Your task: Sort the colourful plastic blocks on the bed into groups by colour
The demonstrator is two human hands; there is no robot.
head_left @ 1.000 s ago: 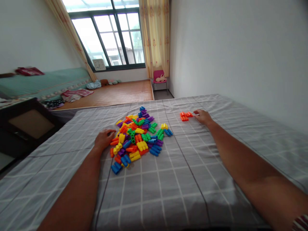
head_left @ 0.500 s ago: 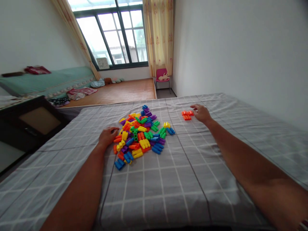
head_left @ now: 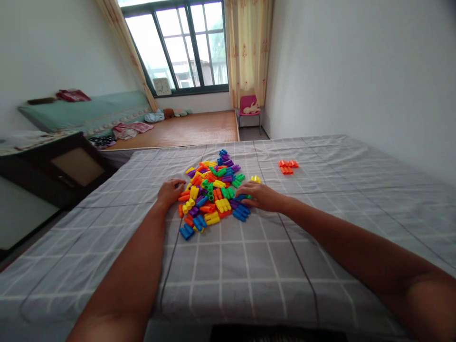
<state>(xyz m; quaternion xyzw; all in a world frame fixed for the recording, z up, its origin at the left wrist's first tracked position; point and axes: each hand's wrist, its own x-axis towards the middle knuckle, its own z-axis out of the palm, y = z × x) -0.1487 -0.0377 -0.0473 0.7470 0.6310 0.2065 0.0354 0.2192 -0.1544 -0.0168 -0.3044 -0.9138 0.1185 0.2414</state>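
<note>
A heap of plastic pieces in blue, yellow, green, orange and purple lies on the grey checked cloth. My left hand rests at the heap's left edge beside orange pieces, fingers apart and holding nothing. Over the right side of the heap is my right hand, its fingers spread above blue and green pieces and partly covering them. A yellow piece shows just behind it. Apart from the heap, to the right, a small group of orange pieces lies on the cloth.
The checked cloth covers a wide bed-like surface. Behind it are a brown mat and a pink chair with a plush toy. At the left stands a dark cabinet; a white wall runs along the right.
My right hand has moved left from beside the separate orange pieces to the heap's right side. My left hand stays at the left edge. The camera view has shifted slightly.
</note>
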